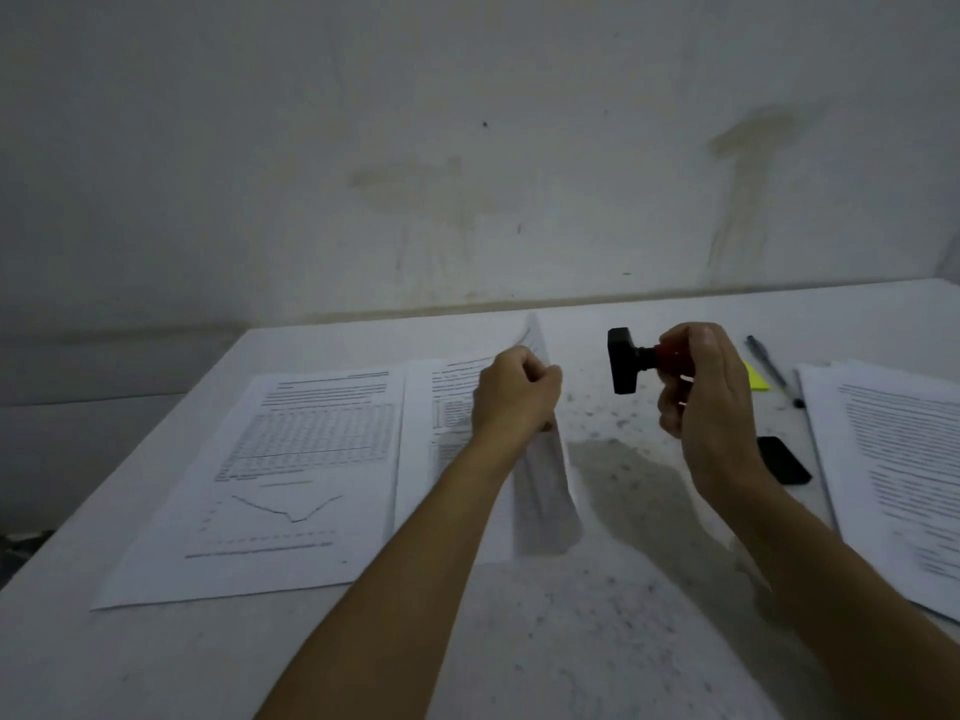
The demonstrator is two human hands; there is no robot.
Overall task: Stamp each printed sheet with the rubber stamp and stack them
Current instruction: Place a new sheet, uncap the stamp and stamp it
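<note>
Left hand (pixel 511 402) pinches sheet (pixel 545 491) by right edge, raised off tabletop (pixel 571 641), sheet hanging near-vertical; likely being carried toward left pile.

Right hand (pixel 701 402) curled round red handle of stamp (pixel 623 361), held aloft, black face turned sideways left; likely kept off paper so no stray ink marks.

Left pile (pixel 270 485) flat on tabletop, chart page up; seemingly the finished stack.

Right pile (pixel 893 475) near right edge; probably unstamped supply, close to stamping hand.

Pen (pixel 769 366), yellow note (pixel 756 376), dark pad (pixel 784 459) lie between right hand and right pile; pad within easy reach, maybe for inking.

Black-and-red rubber stamp (pixel 636 362), white printed sheets (pixel 291 475), yellow note (pixel 756 377).
</note>
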